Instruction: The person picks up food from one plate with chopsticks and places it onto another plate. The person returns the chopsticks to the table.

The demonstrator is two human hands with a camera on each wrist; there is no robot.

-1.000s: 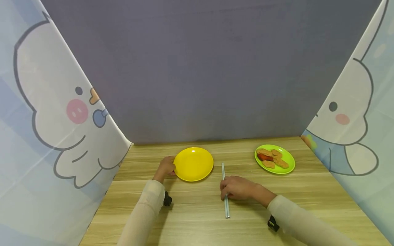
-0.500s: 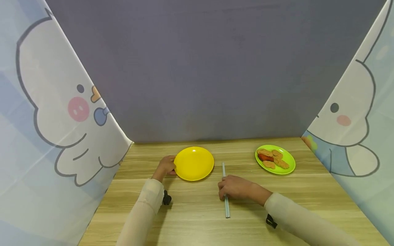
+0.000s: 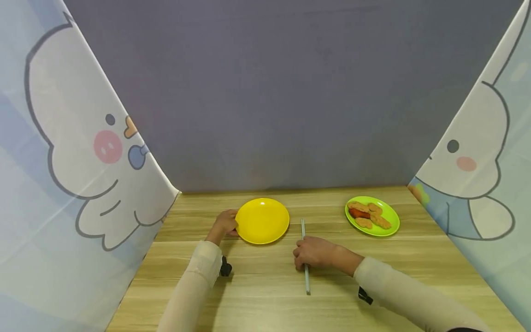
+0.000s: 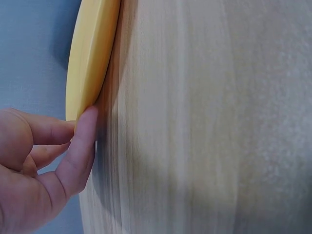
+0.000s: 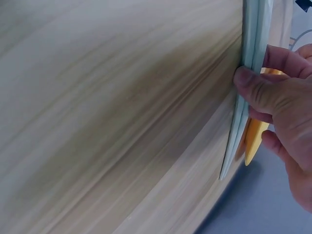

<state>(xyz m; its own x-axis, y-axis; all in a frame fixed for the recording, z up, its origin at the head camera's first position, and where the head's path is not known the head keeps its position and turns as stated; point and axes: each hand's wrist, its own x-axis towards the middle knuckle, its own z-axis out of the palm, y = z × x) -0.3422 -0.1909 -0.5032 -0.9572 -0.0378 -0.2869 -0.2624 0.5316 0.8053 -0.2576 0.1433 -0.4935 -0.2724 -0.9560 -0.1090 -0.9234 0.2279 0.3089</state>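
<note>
Pinches the yellow plate [image 3: 262, 222] with the left hand [image 3: 226, 222] near the far edge of the tabletop [image 3: 265, 297]; pinches the chopsticks [image 3: 307, 279] with the right hand [image 3: 314, 252] mid-tabletop, now looking closer together than a second ago, so probably gathered as one.

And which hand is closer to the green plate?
Right hand: it pinches the chopsticks, left of the green plate and nearer the person. Left hand: farther left, pinching the yellow plate by its left edge.
</note>
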